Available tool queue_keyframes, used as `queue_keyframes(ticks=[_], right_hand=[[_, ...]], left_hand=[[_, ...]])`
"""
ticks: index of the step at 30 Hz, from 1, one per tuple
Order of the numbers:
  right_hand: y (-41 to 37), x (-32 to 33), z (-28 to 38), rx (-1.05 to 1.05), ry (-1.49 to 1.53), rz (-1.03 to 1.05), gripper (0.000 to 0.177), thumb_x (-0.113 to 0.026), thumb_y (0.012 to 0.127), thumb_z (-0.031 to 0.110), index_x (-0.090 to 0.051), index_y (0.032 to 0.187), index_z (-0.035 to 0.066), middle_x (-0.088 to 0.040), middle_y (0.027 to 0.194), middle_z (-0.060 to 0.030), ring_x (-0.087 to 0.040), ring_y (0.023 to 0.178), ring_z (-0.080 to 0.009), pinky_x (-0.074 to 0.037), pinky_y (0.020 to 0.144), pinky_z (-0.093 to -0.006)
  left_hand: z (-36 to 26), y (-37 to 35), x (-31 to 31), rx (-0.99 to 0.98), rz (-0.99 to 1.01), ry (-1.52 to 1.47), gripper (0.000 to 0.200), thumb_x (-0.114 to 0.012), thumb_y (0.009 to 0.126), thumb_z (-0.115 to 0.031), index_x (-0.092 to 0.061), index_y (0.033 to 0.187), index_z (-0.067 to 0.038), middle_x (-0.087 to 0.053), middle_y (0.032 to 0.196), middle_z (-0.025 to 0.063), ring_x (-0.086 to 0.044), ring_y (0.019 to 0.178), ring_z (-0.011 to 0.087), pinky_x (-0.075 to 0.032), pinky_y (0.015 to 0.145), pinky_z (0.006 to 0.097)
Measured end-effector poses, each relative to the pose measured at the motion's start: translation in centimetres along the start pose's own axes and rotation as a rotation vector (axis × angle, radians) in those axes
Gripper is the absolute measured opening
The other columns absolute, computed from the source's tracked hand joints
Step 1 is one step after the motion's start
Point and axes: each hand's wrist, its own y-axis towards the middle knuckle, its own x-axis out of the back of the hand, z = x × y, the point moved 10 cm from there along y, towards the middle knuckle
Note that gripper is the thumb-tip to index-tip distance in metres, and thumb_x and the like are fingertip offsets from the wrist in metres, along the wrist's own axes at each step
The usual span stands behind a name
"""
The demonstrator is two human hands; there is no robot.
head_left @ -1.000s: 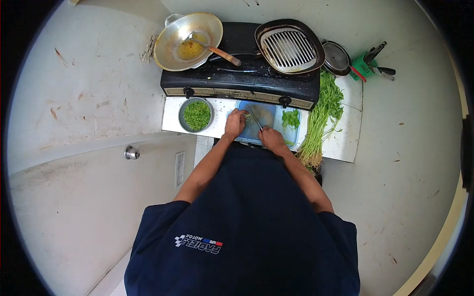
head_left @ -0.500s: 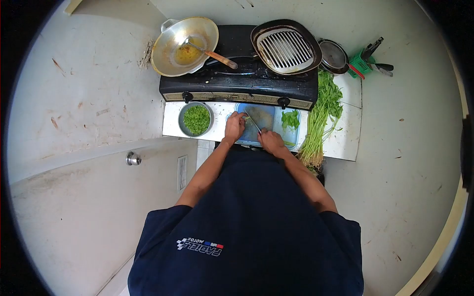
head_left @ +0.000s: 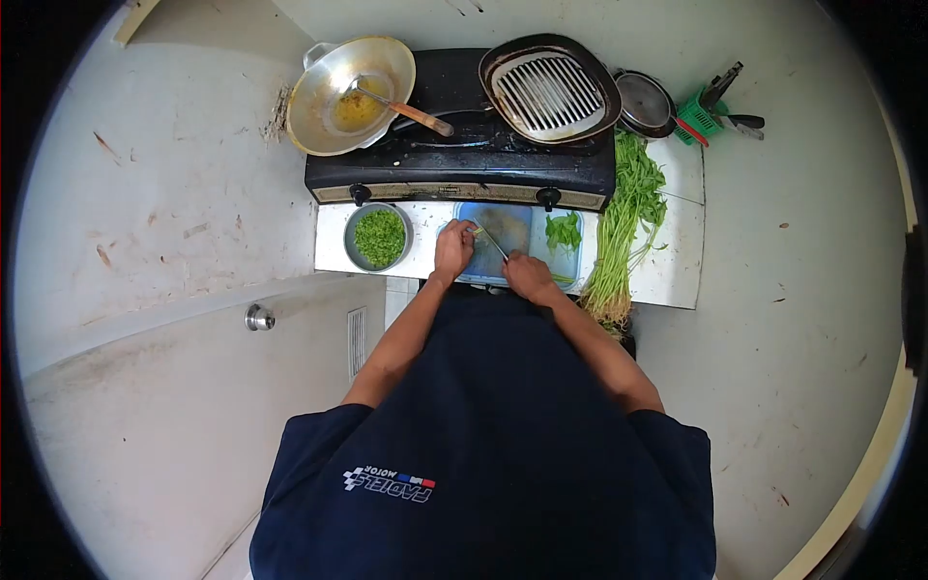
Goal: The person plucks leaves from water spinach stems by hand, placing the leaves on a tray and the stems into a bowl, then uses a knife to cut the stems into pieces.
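Observation:
My right hand (head_left: 529, 276) is closed round the handle of a knife (head_left: 492, 242), whose blade points up and left over a blue cutting board (head_left: 467, 275). Near the blade tip, my left hand (head_left: 454, 248) pinches a small piece of green stem (head_left: 475, 230). Some green leaves (head_left: 563, 231) lie on the right part of the board. To the left, a grey bowl (head_left: 409, 239) holds finely chopped greens (head_left: 379, 238). A long bunch of leafy stems with roots (head_left: 623, 232) rests right of the board.
Behind the board stands a black stove (head_left: 454, 159), with a wok (head_left: 307, 108) and ladle (head_left: 416, 113) at left and a grill pan (head_left: 549, 95) at right. Farther right are a small pan (head_left: 645, 102) and a green basket (head_left: 694, 120) with knives.
The whole view has shifted slightly, so the stove and pans appear a little farther left. Both hands keep nearly the same pose over the board.

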Motion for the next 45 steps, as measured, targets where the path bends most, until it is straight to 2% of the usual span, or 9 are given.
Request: queue_keyframes(ticks=[9,12,18,21,24,33,36,40,45], right_hand=[[-0.2,0.8,1.1,0.111,-0.009,-0.008,0.034,-0.048,0.103,0.026,-0.065,0.1,-0.004,-0.073,0.089,-0.025,-0.073,0.086,-0.0423,-0.059,0.078,-0.0518],[-0.4,-0.1,-0.1,0.057,0.021,-0.051,0.037,-0.047,0.104,0.027,-0.064,0.096,-0.006,-0.071,0.082,-0.0264,-0.072,0.079,-0.0443,-0.058,0.074,-0.0531],[1.0,1.2,1.6,0.088,-0.001,-0.061,0.036,-0.05,0.102,0.03,-0.064,0.098,-0.004,-0.072,0.086,-0.0253,-0.073,0.082,-0.0415,-0.059,0.076,-0.0509],[0.6,1.1,0.7,0.059,0.052,-0.088,0.036,-0.052,0.103,0.029,-0.064,0.096,-0.005,-0.071,0.083,-0.0263,-0.072,0.08,-0.044,-0.058,0.074,-0.052],[0.1,1.0,0.5,0.072,0.033,-0.039,0.037,-0.048,0.104,0.029,-0.065,0.099,-0.003,-0.073,0.088,-0.0247,-0.073,0.083,-0.0421,-0.059,0.077,-0.0517],[0.0,1.1,0.7,0.068,0.014,-0.031,0.039,-0.048,0.104,0.031,-0.063,0.097,-0.004,-0.072,0.087,-0.0265,-0.073,0.083,-0.0423,-0.059,0.076,-0.0519],[0.3,0.9,0.7,0.103,0.021,-0.086,0.036,-0.05,0.103,0.03,-0.062,0.098,-0.004,-0.071,0.08,-0.0268,-0.071,0.076,-0.045,-0.058,0.072,-0.0531],[0.8,0.7,1.0,0.064,0.021,-0.054,0.04,-0.047,0.104,0.031,-0.064,0.095,-0.003,-0.072,0.087,-0.0259,-0.073,0.083,-0.0422,-0.059,0.074,-0.0523],[1.4,1.1,1.6,0.09,0.012,-0.06,0.04,-0.047,0.104,0.032,-0.065,0.096,-0.003,-0.072,0.09,-0.0251,-0.073,0.086,-0.042,-0.059,0.076,-0.0519]], left_hand=[[-0.3,-0.1,0.0,0.021,-0.02,0.014,0.014,-0.064,0.087,-0.001,-0.072,0.097,-0.003,-0.059,0.08,0.0166,-0.063,0.069,0.0318,-0.05,0.066,0.043],[-0.5,-0.1,0.2,0.002,-0.034,0.055,0.015,-0.064,0.087,0.0,-0.072,0.098,-0.004,-0.059,0.081,0.0163,-0.063,0.07,0.0315,-0.051,0.067,0.0431],[0.0,-0.4,-0.3,0.012,0.005,0.044,0.018,-0.066,0.087,0.0,-0.072,0.103,-0.005,-0.059,0.083,0.0153,-0.064,0.073,0.0306,-0.051,0.07,0.0428],[-0.4,-0.2,-0.1,0.001,-0.01,0.097,0.018,-0.065,0.086,0.0,-0.071,0.103,-0.004,-0.059,0.083,0.0158,-0.065,0.074,0.0314,-0.051,0.07,0.043],[-0.3,-0.4,-0.5,0.012,-0.012,0.115,0.019,-0.065,0.086,0.001,-0.072,0.103,-0.004,-0.059,0.083,0.0162,-0.065,0.074,0.0321,-0.051,0.07,0.0434],[-0.2,-0.2,-0.5,-0.001,-0.013,0.109,0.019,-0.066,0.086,0.0,-0.071,0.104,-0.004,-0.058,0.084,0.0162,-0.064,0.074,0.0326,-0.05,0.069,0.0437],[-0.7,-0.3,-0.2,-0.005,-0.012,0.108,0.019,-0.066,0.086,0.001,-0.071,0.104,-0.004,-0.058,0.084,0.0161,-0.063,0.072,0.0323,-0.05,0.068,0.0435],[0.1,-0.3,-0.6,0.049,0.026,0.084,0.018,-0.064,0.088,-0.003,-0.07,0.104,-0.008,-0.058,0.088,0.0167,-0.063,0.078,0.0376,-0.05,0.073,0.0488],[0.2,-0.3,-0.7,0.01,0.008,0.069,0.017,-0.065,0.089,-0.001,-0.07,0.104,-0.005,-0.057,0.085,0.0158,-0.063,0.073,0.0327,-0.05,0.07,0.0453]])
